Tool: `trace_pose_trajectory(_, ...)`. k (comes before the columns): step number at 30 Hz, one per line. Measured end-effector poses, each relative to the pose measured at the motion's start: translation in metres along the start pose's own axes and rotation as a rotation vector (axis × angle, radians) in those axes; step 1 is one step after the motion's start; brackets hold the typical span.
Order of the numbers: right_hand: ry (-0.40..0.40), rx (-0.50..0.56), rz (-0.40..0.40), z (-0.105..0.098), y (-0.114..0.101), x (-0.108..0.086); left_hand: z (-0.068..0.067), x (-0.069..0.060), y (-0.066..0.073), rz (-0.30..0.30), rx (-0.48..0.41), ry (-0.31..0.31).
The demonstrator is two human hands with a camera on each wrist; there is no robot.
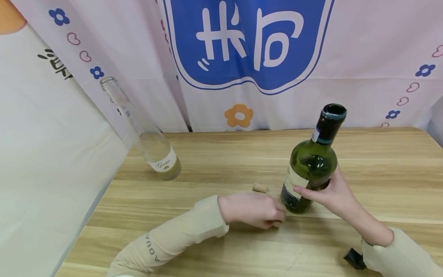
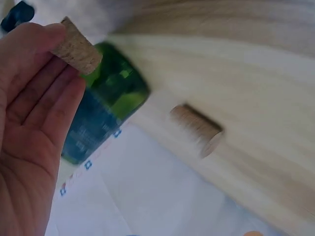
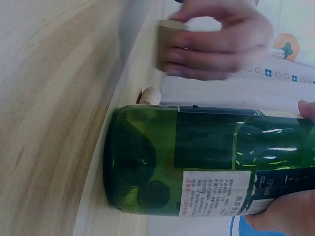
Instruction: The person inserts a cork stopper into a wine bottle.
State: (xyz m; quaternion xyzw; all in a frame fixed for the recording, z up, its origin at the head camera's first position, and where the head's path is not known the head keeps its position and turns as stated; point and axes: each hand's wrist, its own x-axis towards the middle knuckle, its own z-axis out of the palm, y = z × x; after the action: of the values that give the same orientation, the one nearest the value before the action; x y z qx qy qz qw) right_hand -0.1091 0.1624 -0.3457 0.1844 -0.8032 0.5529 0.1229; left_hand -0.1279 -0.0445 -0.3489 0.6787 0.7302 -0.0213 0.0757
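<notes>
My left hand (image 1: pixel 254 209) pinches a cork (image 2: pixel 78 46) between thumb and fingers, low over the table and just left of a green wine bottle (image 1: pixel 313 163). Around the bottle's body curls my right hand (image 1: pixel 333 194), the thumb lying across the front label. The bottle's mouth is uncovered and its base is at the tabletop; whether it touches I cannot tell. A second cork (image 1: pixel 260 187) lies on its side on the wood, behind the left hand. In the right wrist view the held cork (image 3: pixel 170 44) looks blurred, and the bottle's white back label (image 3: pixel 216 194) shows.
A clear glass bottle (image 1: pixel 157 148) with a white label stands at the table's left side. Near the right sleeve lies a small black object (image 1: pixel 354 258), partly hidden. A printed cloth (image 1: pixel 211 109) hangs behind the wooden table (image 1: pixel 214 157).
</notes>
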Motion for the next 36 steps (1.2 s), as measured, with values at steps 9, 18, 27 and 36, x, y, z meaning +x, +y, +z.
trace_pose_trajectory(9,-0.004,-0.004,-0.001,0.000,0.000,0.000,-0.030,-0.013,-0.006,-0.014,-0.210,0.185)
trace_pose_trajectory(18,-0.007,0.022,-0.018,0.000,0.001,0.000,-0.073,-0.029,-0.013,0.066,-0.265,0.471)
trace_pose_trajectory(27,-0.007,0.021,-0.031,0.000,0.001,0.000,-0.101,-0.035,-0.015,0.085,-0.230,0.707)
trace_pose_trajectory(36,-0.005,0.006,-0.029,-0.001,0.000,0.001,-0.128,-0.028,-0.014,0.094,-0.326,0.938)
